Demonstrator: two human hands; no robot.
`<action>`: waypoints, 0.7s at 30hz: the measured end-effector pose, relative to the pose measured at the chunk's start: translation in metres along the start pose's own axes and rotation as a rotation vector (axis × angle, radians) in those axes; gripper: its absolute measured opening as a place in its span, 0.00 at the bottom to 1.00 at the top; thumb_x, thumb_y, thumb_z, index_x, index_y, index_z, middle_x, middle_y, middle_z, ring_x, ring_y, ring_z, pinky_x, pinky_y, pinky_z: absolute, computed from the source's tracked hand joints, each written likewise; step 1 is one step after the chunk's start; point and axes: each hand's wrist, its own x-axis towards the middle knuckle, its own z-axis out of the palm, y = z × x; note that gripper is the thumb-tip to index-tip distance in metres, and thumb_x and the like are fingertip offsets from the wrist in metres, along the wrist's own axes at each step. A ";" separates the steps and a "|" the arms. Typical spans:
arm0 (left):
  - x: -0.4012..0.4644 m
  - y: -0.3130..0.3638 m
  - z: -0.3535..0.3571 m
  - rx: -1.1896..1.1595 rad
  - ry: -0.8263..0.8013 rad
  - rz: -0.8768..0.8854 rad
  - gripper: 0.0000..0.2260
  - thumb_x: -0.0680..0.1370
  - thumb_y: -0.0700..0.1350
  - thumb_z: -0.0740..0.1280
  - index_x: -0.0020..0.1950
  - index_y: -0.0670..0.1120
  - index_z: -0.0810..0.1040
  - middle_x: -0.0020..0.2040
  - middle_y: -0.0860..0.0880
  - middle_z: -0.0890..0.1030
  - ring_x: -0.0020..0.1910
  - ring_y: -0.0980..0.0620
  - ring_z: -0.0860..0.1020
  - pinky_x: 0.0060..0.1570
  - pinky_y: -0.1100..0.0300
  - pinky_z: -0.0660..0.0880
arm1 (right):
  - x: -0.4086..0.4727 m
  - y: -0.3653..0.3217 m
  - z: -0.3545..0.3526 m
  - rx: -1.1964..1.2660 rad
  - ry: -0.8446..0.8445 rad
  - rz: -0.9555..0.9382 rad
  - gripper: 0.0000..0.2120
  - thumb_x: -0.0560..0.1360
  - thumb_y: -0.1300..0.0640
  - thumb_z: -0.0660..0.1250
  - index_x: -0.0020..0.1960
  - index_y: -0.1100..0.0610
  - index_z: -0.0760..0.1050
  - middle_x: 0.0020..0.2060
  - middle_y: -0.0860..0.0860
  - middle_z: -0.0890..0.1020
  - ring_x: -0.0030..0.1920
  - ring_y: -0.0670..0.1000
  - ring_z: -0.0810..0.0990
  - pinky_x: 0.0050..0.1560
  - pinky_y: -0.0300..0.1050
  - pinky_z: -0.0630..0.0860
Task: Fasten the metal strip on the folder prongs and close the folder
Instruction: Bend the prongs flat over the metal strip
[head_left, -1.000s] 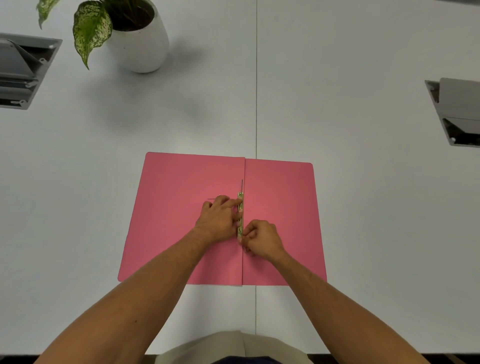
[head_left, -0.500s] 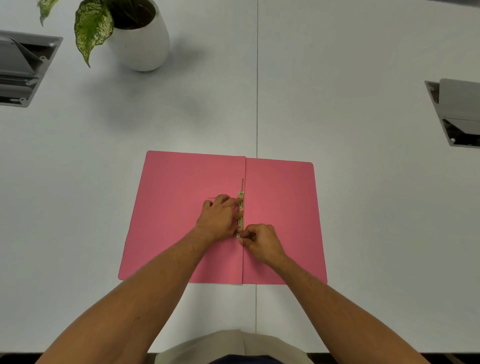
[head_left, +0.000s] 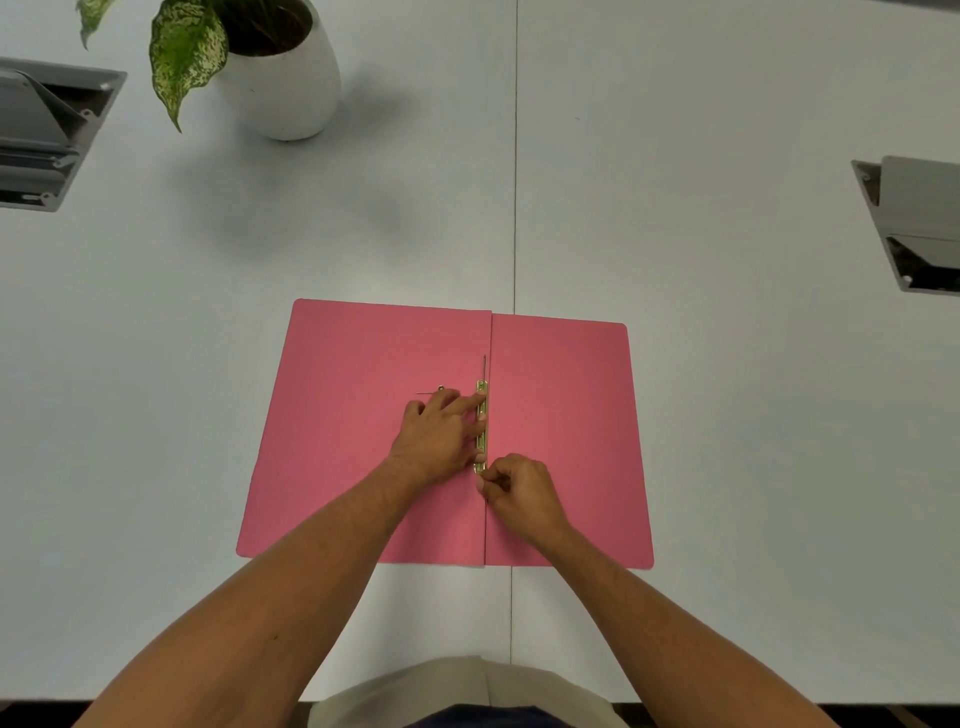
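Head view: a pink folder (head_left: 363, 441) lies open and flat on a white table (head_left: 727, 415), its fold running away from the person, almost in line with the seam in the tabletop. A gold metal strip (head_left: 481, 415) lies along the fold, on the left leaf just beside the crease, and a thin prong (head_left: 484, 366) sticks out past its far end. A second thin metal piece (head_left: 431, 392) pokes out to the left from behind the left hand; it may be the other prong or a slider, too small to tell.

The left hand (head_left: 441, 436) rests palm down on the left leaf, fingers spread with their tips on the strip, pressing it flat rather than gripping it. The right hand (head_left: 519, 491) is curled at the near end of the strip, thumb and forefinger pinched together right at the fold; it seems to nip the strip's end or a prong there, but what sits between the fingertips is hidden. Both forearms reach in from the near edge of the table.

Far left stands a white pot (head_left: 285, 78) with a speckled green plant (head_left: 187, 57). A grey hatch (head_left: 52, 135) is set into the table at the left edge, another hatch (head_left: 914, 223) at the right, both well away from the folder.
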 end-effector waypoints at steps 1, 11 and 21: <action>0.000 0.000 0.001 0.002 0.001 0.001 0.20 0.76 0.54 0.64 0.69 0.57 0.72 0.78 0.56 0.59 0.74 0.48 0.58 0.63 0.45 0.62 | -0.003 0.001 0.001 -0.012 0.000 -0.017 0.03 0.73 0.60 0.70 0.41 0.58 0.82 0.36 0.51 0.80 0.35 0.48 0.75 0.39 0.42 0.73; 0.001 0.003 0.003 -0.027 -0.001 -0.005 0.21 0.77 0.53 0.64 0.70 0.54 0.72 0.78 0.55 0.59 0.75 0.47 0.56 0.66 0.43 0.60 | -0.015 -0.001 0.001 -0.115 -0.050 -0.107 0.08 0.77 0.59 0.65 0.52 0.59 0.80 0.44 0.54 0.79 0.43 0.51 0.76 0.45 0.43 0.73; -0.024 -0.014 0.018 -0.345 0.249 -0.059 0.19 0.75 0.47 0.69 0.66 0.47 0.77 0.72 0.43 0.71 0.69 0.43 0.70 0.67 0.51 0.67 | -0.013 -0.014 0.001 0.114 0.085 0.078 0.09 0.74 0.65 0.67 0.52 0.56 0.77 0.36 0.49 0.80 0.33 0.46 0.78 0.33 0.30 0.74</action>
